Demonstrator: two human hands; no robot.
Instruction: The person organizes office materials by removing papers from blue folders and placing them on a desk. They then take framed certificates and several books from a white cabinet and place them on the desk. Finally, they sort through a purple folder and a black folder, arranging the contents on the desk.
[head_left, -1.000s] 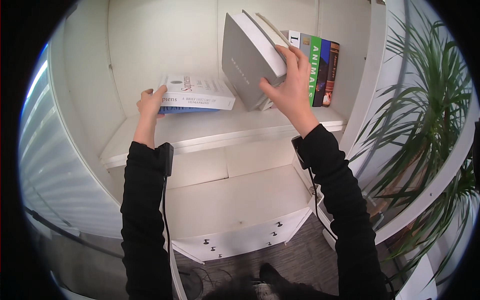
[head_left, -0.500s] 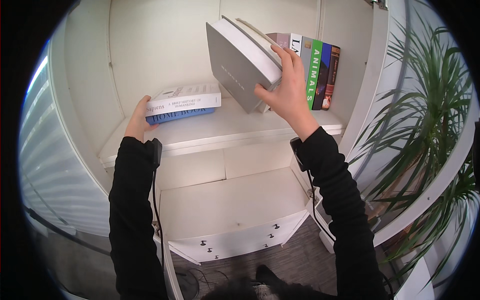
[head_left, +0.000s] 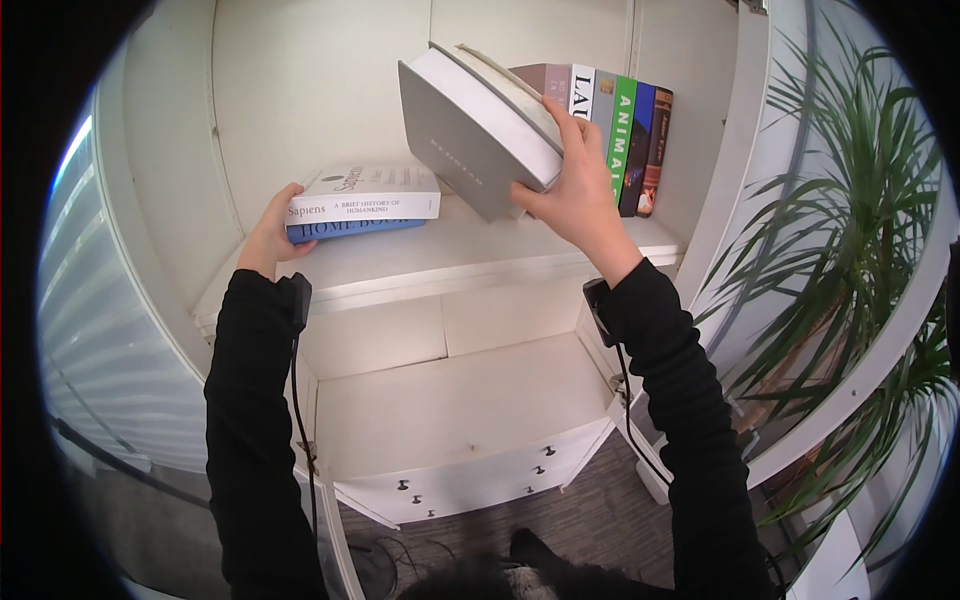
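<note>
My left hand grips the left end of a stack made up of a white book on a blue book, low over the upper shelf. My right hand holds a large grey hardback tilted leftward, with a thinner pale book against its far side; its fingers reach over their edges and the thumb presses the grey cover. Behind them, several upright books with pink, white, grey, green, blue and dark spines stand at the shelf's right end.
A white cabinet surrounds the shelf, with a drawer unit below. At right, beyond an open door frame, is a leafy plant. A frosted, striped panel is at left. Cables and a dark round base lie on the floor.
My left hand and the white-and-blue stack have shifted left and slightly down. My right hand has leaned the grey book further left, uncovering more spines in the row behind it.
</note>
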